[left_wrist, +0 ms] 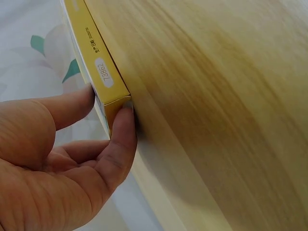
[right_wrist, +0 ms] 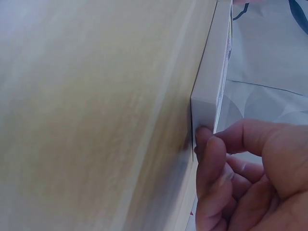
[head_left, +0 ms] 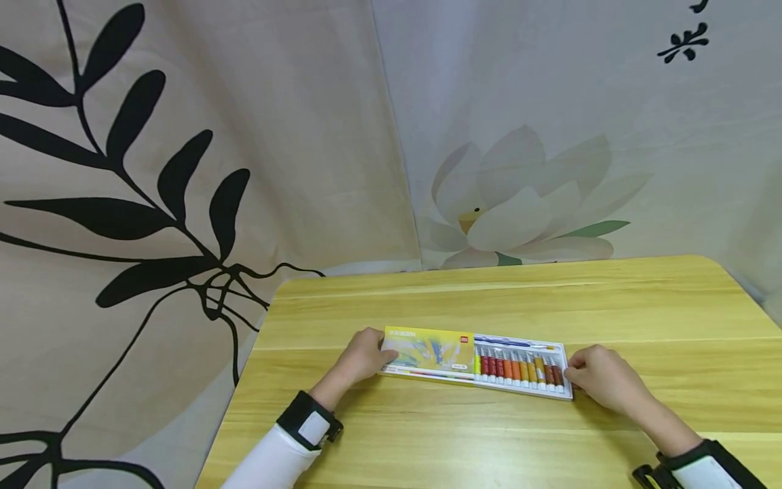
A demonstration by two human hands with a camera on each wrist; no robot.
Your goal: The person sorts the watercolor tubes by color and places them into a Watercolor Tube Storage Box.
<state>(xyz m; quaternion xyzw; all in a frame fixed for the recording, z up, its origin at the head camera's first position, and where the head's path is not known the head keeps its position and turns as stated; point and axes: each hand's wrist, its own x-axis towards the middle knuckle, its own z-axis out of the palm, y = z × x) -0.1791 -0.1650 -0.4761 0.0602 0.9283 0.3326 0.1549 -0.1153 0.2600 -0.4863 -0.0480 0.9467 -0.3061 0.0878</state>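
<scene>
A yellow cardboard paint box sleeve lies on the table with a white tray slid partway out of its right end. In the tray sits a row of paint tubes, running from yellow through reds and oranges to browns, with a thin paintbrush behind them. My left hand grips the sleeve's left end, thumb on the top face and fingers at the end corner, seen closely on the yellow box. My right hand pinches the outer end of the tray, whose white side shows in the right wrist view.
The wooden table has rounded back corners and reaches beyond both hands. Behind it hangs a pale curtain printed with dark leaves and a large flower. Black bands circle both wrists.
</scene>
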